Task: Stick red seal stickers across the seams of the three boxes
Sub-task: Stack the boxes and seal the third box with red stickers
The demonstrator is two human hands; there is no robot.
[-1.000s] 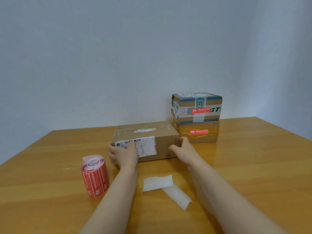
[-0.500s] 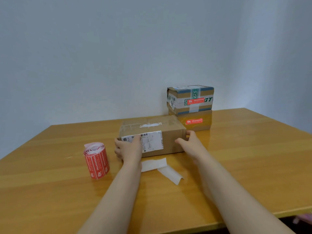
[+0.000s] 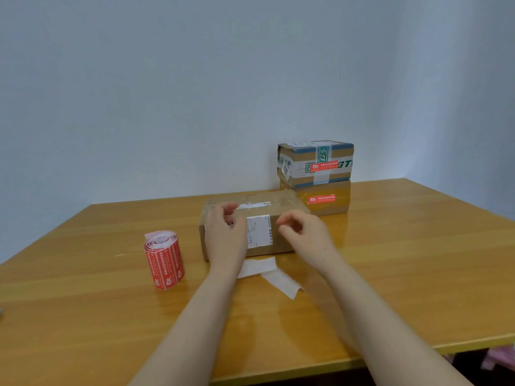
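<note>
The step in hand looks like sealing the third box; the next move calls for a fresh sticker peeled off the roll and pressed flat across the taped seam on top, so one hand has to go left to the roll.

The left hand (image 3: 225, 235) hovers in front of the near face of the brown box (image 3: 289, 203), fingers loosely bent and raised toward its top edge; it holds nothing that shows. The right hand (image 3: 303, 232) hangs just beside it, fingers curled loosely inward with the thumb near the forefinger; no sticker shows between them, and blur hides whether either hand touches the cardboard.

The box lies flat on the table (image 3: 390, 246), white label facing the person, no red seal visible on it. Two white backing strips (image 3: 257, 267) lie on the table just in front of it; the sticker roll (image 3: 164, 260) stands upright to the left, near but apart. Behind and to the right, touching the wall side, the top box (image 3: 337, 153) sits on the bottom box (image 3: 341, 208); each shows a red sticker (image 3: 323, 166) on its front.
</note>
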